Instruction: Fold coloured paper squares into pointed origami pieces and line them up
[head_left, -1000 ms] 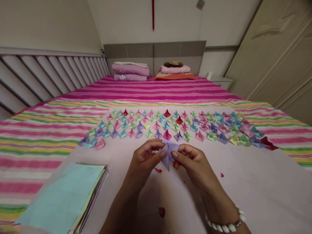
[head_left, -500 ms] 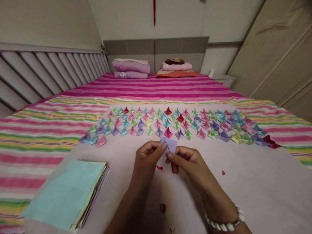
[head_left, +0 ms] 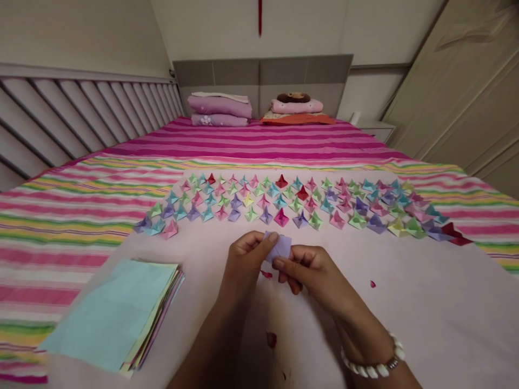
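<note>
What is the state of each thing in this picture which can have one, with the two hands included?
Purple paper: folded, held up.
Left hand: closed on this paper, thumb on top.
Right hand: pinching its lower part.
Paper stack: lying flat, edges uneven, light blue uppermost.
Paper figures: folded, set in rows.
Purple bedding: folded, piled.
Bracelet: worn.
</note>
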### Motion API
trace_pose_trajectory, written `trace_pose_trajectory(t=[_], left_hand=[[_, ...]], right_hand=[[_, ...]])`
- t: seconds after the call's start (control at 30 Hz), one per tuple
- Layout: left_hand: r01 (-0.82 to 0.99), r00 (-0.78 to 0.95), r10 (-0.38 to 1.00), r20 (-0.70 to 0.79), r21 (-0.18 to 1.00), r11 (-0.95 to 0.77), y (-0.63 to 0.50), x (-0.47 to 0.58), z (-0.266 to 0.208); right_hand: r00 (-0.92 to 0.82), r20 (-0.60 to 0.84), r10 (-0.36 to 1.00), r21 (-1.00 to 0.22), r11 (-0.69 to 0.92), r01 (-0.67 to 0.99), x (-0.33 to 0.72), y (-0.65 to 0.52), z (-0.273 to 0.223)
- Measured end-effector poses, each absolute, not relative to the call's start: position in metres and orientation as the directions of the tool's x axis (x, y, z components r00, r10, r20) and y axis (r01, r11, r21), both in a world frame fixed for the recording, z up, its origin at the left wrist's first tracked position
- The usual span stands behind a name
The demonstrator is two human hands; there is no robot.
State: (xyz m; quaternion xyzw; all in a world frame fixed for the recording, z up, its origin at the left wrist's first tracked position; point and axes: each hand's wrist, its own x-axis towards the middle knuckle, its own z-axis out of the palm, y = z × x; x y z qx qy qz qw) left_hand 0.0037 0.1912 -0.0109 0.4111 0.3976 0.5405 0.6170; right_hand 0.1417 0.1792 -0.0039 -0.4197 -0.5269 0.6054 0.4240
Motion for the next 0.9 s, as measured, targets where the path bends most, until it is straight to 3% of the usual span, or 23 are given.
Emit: trace_pose_trajectory(t=[0.2, 0.43, 0.73, 0.9], left_hand=[[-0.341, 0.092, 0.994, -0.058, 0.936, 0.086, 0.19, 0.004, -0.008], [-0.24, 0.267, 0.963, -0.027, 0.966, 0.093, 0.196, -0.006, -0.006], [-0.151, 0.189, 0.981, 0.037, 0.988, -0.008, 0.193, -0.006, -0.001], [-0.068, 0.12, 0.992, 0.029, 0.997, -0.021, 0.196, -0.011, -0.007]], right_hand=[[-0.288, -0.077, 0.955, -0.992, -0.101, -0.072, 0.142, 0.18, -0.007], [-0.184, -0.036, 0.982, -0.994, -0.054, -0.092, 0.147, 0.184, -0.013], [-0.205, -0.064, 0.977, -0.993, -0.083, -0.087, 0.145, 0.183, -0.011], [-0.106, 0.009, 0.994, -0.987, -0.008, -0.158, 0.146, 0.186, -0.01]])
